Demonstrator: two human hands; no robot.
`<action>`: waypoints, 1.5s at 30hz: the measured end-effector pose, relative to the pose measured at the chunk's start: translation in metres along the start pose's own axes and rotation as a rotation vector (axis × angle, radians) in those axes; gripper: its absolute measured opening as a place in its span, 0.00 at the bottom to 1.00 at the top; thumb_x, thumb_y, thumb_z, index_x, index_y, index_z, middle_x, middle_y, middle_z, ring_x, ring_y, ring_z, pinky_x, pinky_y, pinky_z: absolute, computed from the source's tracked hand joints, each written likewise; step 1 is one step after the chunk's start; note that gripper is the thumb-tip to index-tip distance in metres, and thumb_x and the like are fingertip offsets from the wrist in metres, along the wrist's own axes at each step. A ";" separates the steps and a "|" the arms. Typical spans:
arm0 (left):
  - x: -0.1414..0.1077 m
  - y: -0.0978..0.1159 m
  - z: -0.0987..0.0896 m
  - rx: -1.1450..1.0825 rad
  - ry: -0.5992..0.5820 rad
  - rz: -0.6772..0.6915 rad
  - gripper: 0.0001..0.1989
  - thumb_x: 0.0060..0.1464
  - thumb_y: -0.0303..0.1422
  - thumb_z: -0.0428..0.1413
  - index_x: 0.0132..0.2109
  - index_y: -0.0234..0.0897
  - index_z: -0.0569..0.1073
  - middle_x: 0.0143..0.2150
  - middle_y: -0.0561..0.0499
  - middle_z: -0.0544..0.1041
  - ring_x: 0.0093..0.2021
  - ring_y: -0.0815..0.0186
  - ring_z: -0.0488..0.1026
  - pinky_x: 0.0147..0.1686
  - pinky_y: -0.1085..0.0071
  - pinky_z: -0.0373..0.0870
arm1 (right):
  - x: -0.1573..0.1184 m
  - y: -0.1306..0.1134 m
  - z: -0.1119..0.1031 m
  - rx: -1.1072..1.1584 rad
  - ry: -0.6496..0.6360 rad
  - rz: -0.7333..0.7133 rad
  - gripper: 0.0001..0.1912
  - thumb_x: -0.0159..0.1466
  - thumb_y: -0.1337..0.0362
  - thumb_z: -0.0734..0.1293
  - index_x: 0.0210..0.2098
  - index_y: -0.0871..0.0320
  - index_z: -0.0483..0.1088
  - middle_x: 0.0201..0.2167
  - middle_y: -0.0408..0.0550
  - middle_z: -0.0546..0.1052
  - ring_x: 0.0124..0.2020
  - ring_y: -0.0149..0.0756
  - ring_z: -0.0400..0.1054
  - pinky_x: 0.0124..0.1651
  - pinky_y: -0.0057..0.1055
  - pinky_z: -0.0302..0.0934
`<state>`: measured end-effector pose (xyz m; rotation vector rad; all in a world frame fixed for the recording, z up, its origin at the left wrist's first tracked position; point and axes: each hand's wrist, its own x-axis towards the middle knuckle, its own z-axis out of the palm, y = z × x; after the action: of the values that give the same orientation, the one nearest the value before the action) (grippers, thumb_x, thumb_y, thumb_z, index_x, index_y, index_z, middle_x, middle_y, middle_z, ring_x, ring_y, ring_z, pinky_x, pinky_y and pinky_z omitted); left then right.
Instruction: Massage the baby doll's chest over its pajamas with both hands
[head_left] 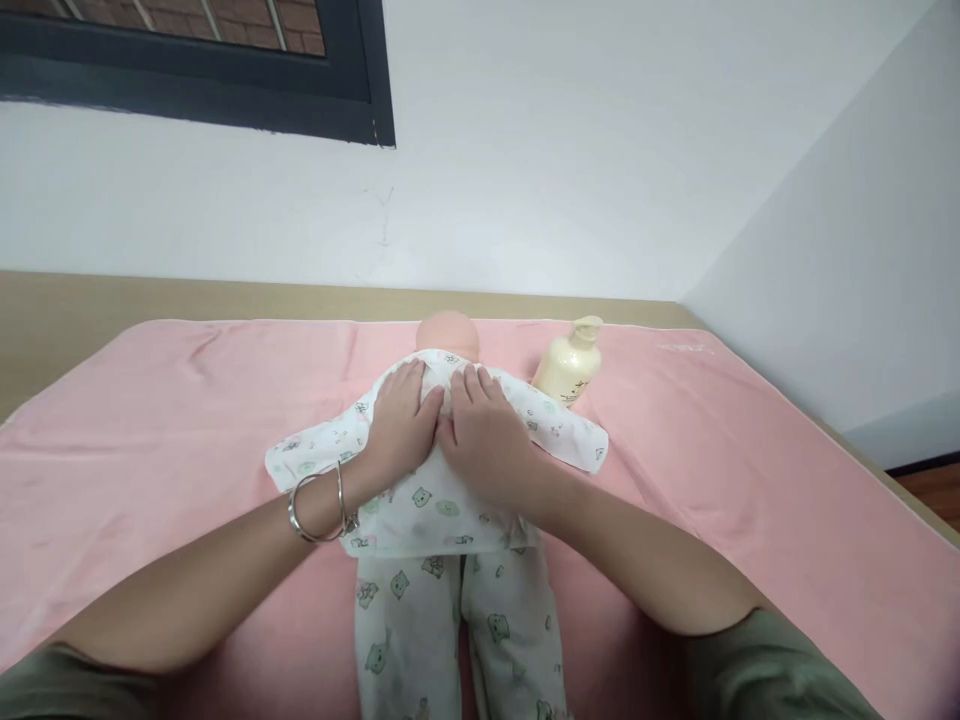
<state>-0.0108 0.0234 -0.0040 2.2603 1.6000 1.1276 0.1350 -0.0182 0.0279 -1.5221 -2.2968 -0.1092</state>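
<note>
A baby doll (448, 333) lies stretched out in the middle, its bald head away from me and no face showing. It wears a white long-sleeved top (442, 515) and matching trousers (409, 620), both printed with small green animals. My left hand (401, 420) rests flat on the left side of the doll's upper back, fingers pointing toward the head. On the right side of the back lies my right hand (484, 430), also flat. The two thumbs nearly meet at the middle. Neither hand grips anything. A silver bangle (316, 510) circles my left wrist.
A cream pump bottle (570, 362) stands just beyond the doll's right-hand sleeve. Pink cloth (712, 450) covers the wooden surface (67, 300) under the doll. Behind rises a white wall (525, 180) with a dark-framed window (345, 90); another wall borders the right.
</note>
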 end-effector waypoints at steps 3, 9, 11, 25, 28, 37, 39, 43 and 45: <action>-0.003 0.002 -0.001 -0.012 -0.022 -0.048 0.20 0.64 0.39 0.42 0.55 0.37 0.70 0.56 0.39 0.75 0.58 0.50 0.70 0.60 0.49 0.67 | 0.005 0.005 0.001 0.069 -0.013 -0.005 0.29 0.72 0.62 0.51 0.65 0.75 0.59 0.67 0.68 0.64 0.70 0.55 0.54 0.70 0.52 0.51; -0.006 0.010 -0.001 0.020 -0.039 -0.092 0.26 0.64 0.40 0.42 0.63 0.30 0.66 0.64 0.35 0.69 0.65 0.47 0.64 0.66 0.46 0.60 | 0.032 0.034 0.010 0.166 -0.007 0.106 0.28 0.69 0.61 0.54 0.62 0.72 0.64 0.63 0.63 0.70 0.67 0.52 0.60 0.69 0.47 0.53; -0.006 0.010 0.000 0.019 -0.036 -0.097 0.27 0.64 0.40 0.42 0.63 0.30 0.66 0.64 0.36 0.69 0.65 0.47 0.64 0.67 0.47 0.60 | 0.033 0.035 0.013 0.168 0.007 0.104 0.28 0.69 0.61 0.54 0.63 0.72 0.63 0.64 0.64 0.69 0.67 0.51 0.59 0.70 0.47 0.52; -0.005 0.008 -0.002 0.006 -0.048 -0.088 0.25 0.63 0.40 0.42 0.62 0.34 0.66 0.62 0.39 0.71 0.64 0.48 0.66 0.65 0.47 0.62 | 0.031 0.032 0.015 0.173 0.052 0.094 0.26 0.68 0.62 0.56 0.59 0.72 0.66 0.60 0.65 0.72 0.65 0.53 0.62 0.68 0.48 0.54; -0.003 0.007 -0.002 0.015 -0.055 -0.092 0.25 0.64 0.40 0.42 0.61 0.33 0.67 0.62 0.39 0.72 0.63 0.49 0.66 0.65 0.47 0.63 | 0.030 0.031 0.015 0.180 0.050 0.098 0.25 0.68 0.62 0.56 0.59 0.71 0.67 0.61 0.65 0.71 0.64 0.53 0.62 0.68 0.48 0.55; -0.025 0.030 -0.005 0.103 -0.064 0.103 0.25 0.66 0.33 0.40 0.64 0.25 0.64 0.68 0.33 0.66 0.70 0.48 0.59 0.70 0.47 0.57 | 0.034 0.039 0.010 0.195 -0.019 0.045 0.24 0.67 0.62 0.56 0.56 0.70 0.68 0.59 0.66 0.72 0.61 0.54 0.66 0.65 0.48 0.59; -0.032 0.035 -0.005 0.083 -0.081 0.135 0.25 0.66 0.31 0.40 0.65 0.25 0.63 0.70 0.34 0.63 0.72 0.49 0.56 0.71 0.46 0.55 | 0.038 0.042 0.011 0.190 -0.037 0.029 0.23 0.67 0.61 0.56 0.55 0.69 0.68 0.58 0.65 0.73 0.60 0.54 0.66 0.64 0.49 0.60; -0.036 0.034 -0.004 0.043 -0.070 0.131 0.26 0.64 0.31 0.42 0.66 0.26 0.63 0.70 0.35 0.63 0.72 0.50 0.56 0.71 0.46 0.55 | 0.037 0.041 0.009 0.142 -0.018 0.024 0.24 0.68 0.63 0.55 0.57 0.72 0.66 0.60 0.68 0.71 0.63 0.55 0.63 0.66 0.51 0.57; -0.035 0.033 -0.003 0.051 -0.063 0.139 0.26 0.64 0.31 0.43 0.66 0.24 0.62 0.70 0.34 0.62 0.73 0.49 0.55 0.71 0.46 0.54 | 0.024 0.038 0.002 0.113 -0.004 -0.002 0.25 0.69 0.64 0.55 0.59 0.74 0.64 0.62 0.70 0.68 0.66 0.57 0.59 0.68 0.54 0.54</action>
<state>0.0063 -0.0211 -0.0018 2.4470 1.4852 1.0462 0.1609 0.0184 0.0292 -1.4644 -2.2671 0.0222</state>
